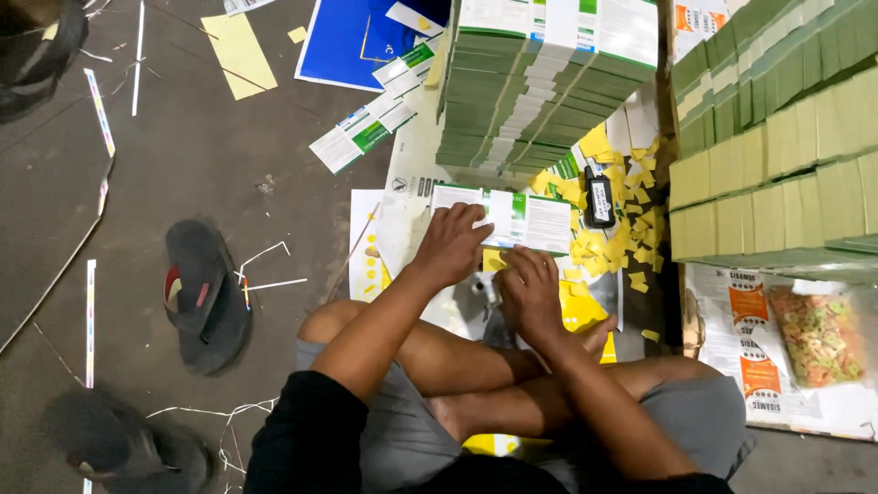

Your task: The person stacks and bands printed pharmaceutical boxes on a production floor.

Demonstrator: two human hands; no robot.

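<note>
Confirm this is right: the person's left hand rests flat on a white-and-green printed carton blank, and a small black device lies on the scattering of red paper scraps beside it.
Not quite: in the head view the paper scraps are yellow, not red. The rest holds: the left hand rests flat on the white-and-green carton blank, and the small black device lies on the scraps beside it.

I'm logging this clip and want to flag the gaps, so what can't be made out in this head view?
- What the right hand pinches: its curled fingers cover it.
- The part of the flat carton under the left hand.
- The tall green stack: its top is cut off by the upper edge.
- The small black device: too small to identify.
- The dark sandal: blurred, partly cut off at the bottom edge.
</note>
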